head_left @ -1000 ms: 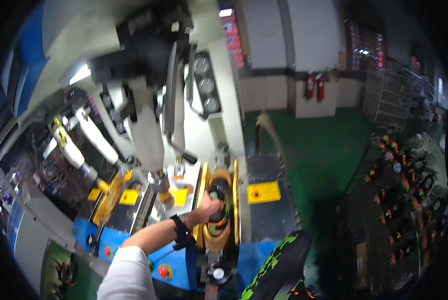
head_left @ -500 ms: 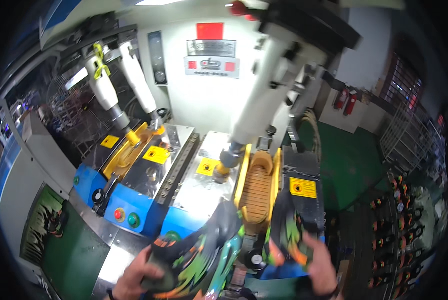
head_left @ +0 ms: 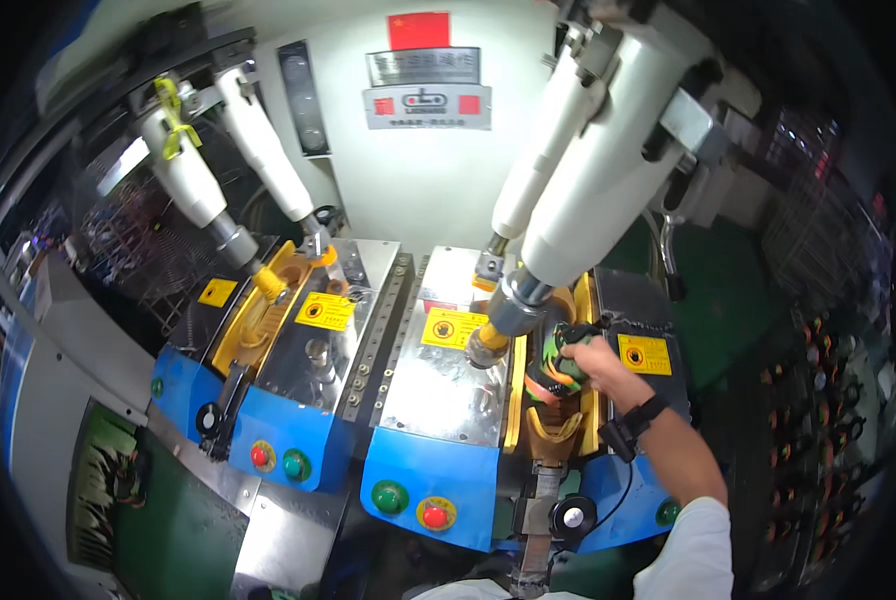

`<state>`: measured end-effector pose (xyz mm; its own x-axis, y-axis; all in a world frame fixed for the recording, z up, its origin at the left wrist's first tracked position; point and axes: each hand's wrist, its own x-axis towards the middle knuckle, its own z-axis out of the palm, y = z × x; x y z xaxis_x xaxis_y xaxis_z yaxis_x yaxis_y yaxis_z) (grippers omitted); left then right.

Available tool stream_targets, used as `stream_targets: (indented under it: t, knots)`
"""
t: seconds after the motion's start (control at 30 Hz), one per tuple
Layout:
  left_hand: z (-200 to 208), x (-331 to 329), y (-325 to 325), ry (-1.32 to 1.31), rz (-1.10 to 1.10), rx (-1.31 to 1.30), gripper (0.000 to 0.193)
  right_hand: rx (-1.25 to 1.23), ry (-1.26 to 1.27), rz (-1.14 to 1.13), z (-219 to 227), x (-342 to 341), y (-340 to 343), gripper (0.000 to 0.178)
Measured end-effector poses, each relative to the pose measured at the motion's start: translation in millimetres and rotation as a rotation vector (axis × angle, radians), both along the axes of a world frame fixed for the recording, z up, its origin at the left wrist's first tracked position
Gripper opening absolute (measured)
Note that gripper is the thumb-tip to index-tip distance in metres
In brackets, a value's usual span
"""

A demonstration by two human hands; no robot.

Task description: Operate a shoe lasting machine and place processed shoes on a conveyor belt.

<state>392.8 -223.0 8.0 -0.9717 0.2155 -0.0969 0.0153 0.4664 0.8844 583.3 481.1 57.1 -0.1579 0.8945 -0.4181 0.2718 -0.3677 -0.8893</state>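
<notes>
A black shoe upper with green and orange patterning (head_left: 553,372) is sitting in the yellow-edged mould cavity (head_left: 558,425) at the right side of the blue and steel press machine (head_left: 438,400), just below the grey steel ram with a yellow tip (head_left: 503,320). The right hand (head_left: 593,358) is reaching in from the lower right edge, its fingers curling around the top of the shoe upper and gripping it; a black strap is circling the wrist, and a white sleeve is covering the upper arm. The left hand is not showing anywhere.

On the front edge of the machine's right half, a round green button (head_left: 389,496) and a round red button (head_left: 435,514) are lying side by side. The left half is carrying a second yellow mould cavity (head_left: 258,315), empty, with its own red button (head_left: 260,455) and green button (head_left: 296,464) on the blue front panel. Large white cylinders (head_left: 608,170) are slanting down toward the right cavity, and thinner white cylinders (head_left: 228,150) are slanting toward the left one.
</notes>
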Motion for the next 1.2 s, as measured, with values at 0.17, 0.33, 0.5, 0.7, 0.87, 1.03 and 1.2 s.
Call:
stream_targets:
  t: [0.17, 0.33, 0.5, 0.7, 0.87, 1.03, 1.2]
  knots:
    - [10.9, -54.7, 17.4, 0.153, -0.089, -0.151, 0.046, 0.376, -0.743, -0.017, -2.2, -36.6, -6.4, 0.052]
    - [-21.9, -105.5, 67.0, 0.304, -0.138, -0.204, 0.048, 0.393, -0.692, 0.036, -0.4, -24.5, -6.6, 0.053]
    - [-57.5, -117.5, 106.5, 0.416, -0.159, -0.303, 0.051, 0.505, -0.656, 0.044, -9.5, -23.0, -16.2, 0.057]
    - [-91.6, -121.8, 155.3, 0.594, -0.143, -0.384, 0.053, 0.474, -0.61, 0.064, -9.9, -31.0, -12.6, 0.069]
    - [-56.2, -114.1, 96.7, 0.795, -0.084, -0.511, 0.055, 0.471, -0.625, 0.039, 1.1, -14.3, -1.5, 0.059]
    - [-56.2, -150.4, 97.2, 1.013, 0.038, -0.541, 0.058, 0.925, -0.665, -0.06, 15.0, -17.8, -55.2, 0.061]
    - [-8.8, -83.4, 113.9, 0.894, -0.121, -0.627, 0.06, 1.062, -0.447, 1.038, 53.1, 33.9, -176.1, 0.04]
